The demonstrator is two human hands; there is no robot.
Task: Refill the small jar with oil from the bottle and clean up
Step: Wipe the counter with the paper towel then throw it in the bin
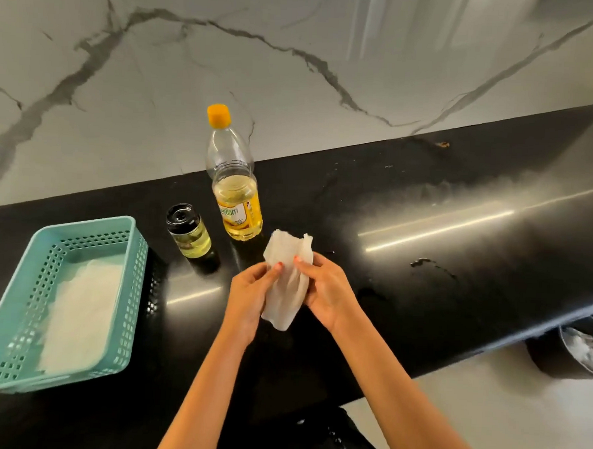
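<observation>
A clear oil bottle with an orange cap stands upright on the black counter, about a third full of yellow oil. Left of it stands the small glass jar, black lid on, with pale oil inside. Just in front of the bottle, both hands hold a crumpled white paper towel above the counter. My left hand pinches its left side and my right hand grips its right side.
A teal perforated basket with white paper sheets inside sits at the counter's left front. Small wet smears mark the counter to the right. A dark bin holding white paper sits below the right edge. A marble wall rises behind.
</observation>
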